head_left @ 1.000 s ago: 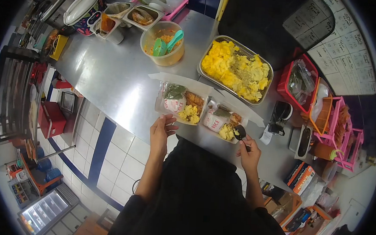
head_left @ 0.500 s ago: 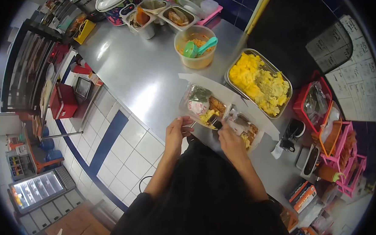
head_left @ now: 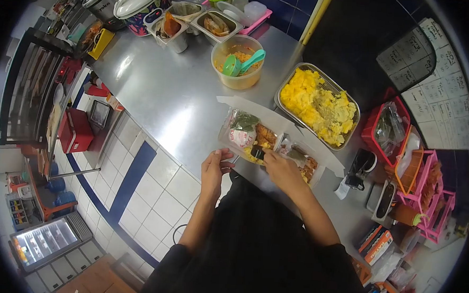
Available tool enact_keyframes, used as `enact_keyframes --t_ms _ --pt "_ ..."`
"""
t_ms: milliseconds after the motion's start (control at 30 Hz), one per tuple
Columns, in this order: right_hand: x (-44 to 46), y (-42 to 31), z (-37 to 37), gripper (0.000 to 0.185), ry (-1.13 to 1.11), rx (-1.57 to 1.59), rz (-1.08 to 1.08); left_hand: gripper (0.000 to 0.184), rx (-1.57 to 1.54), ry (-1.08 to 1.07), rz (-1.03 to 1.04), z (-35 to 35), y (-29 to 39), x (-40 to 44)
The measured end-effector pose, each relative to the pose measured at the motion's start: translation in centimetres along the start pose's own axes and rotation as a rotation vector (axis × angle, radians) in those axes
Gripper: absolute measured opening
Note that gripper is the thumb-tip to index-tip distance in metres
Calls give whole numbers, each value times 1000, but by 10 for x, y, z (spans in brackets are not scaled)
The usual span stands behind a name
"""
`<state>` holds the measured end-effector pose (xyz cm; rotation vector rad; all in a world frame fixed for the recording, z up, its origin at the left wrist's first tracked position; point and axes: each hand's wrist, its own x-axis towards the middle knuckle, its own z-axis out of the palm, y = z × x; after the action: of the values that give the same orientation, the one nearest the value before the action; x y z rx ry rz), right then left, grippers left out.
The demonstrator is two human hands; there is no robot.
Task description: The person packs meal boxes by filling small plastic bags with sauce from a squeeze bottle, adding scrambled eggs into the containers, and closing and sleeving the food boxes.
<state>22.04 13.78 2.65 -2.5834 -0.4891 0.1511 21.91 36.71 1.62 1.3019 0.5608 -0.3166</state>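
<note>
Two open paper food boxes stand side by side at the counter's front edge. In the left box (head_left: 226, 131) lie a white printed packet (head_left: 241, 138), a green leaf piece (head_left: 243, 119), browned fried food (head_left: 266, 135) and yellow scrambled egg (head_left: 251, 157). My right hand (head_left: 284, 174) is closed on a small black utensil (head_left: 257, 152), whose dark head sits at the egg; its exact kind is unclear. Beside the left box's front corner, my left hand (head_left: 214, 166) is open with loosely curled fingers, holding nothing visible. The right box (head_left: 318, 164) contains similar food, partly behind my right hand.
A steel tray (head_left: 280, 102) of scrambled egg stands behind the boxes. Farther back is a plastic tub (head_left: 232, 83) with a green ladle (head_left: 249, 62). Steel pans (head_left: 219, 37) line the rear. To the right are a red basket (head_left: 370, 133) and pink racks (head_left: 428, 202).
My right hand and the black utensil have shifted slightly left over the egg in the left box. My left hand stays beside the box. The whole view has moved a little.
</note>
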Motion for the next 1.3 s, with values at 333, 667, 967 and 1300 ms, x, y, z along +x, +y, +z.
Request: enact_keyframes --t_ms 333,667,967,1300 --pt "-60 26 -130 12 433 945 488 39 57 102 -41 1 0 3" --pt "-145 97 -69 19 1409 279 745 42 649 -698 -255 21 -3 -13" --pt "-184 59 83 36 920 706 1092 39 962 -1303 -88 81 -34 -34" --pt "-269 59 -39 74 1077 -108 821 32 969 -414 1233 185 -27 -72"
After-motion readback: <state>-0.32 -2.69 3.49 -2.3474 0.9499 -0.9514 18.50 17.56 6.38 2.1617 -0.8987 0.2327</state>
